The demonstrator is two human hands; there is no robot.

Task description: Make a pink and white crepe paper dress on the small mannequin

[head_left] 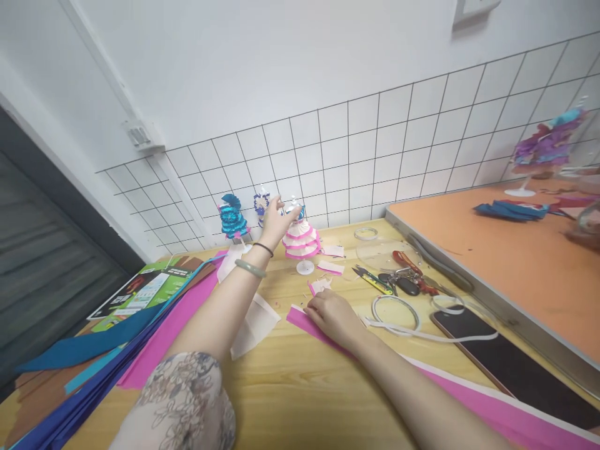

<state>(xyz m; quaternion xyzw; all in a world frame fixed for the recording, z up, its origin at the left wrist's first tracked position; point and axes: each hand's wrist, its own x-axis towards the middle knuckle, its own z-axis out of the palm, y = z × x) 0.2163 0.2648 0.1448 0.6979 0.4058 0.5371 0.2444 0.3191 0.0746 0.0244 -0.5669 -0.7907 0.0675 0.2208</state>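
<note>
The only view looks out from the person's head, forward and down across the wooden tabletop [290,400], its wide angle taking in the white wall [281,62] along the top of the frame. It sits near the work: the forearms run up large from the bottom edge, with the left hand [276,219] and right hand [330,312] near the centre. The wall's black grid [380,144] slants up toward the upper right.
</note>
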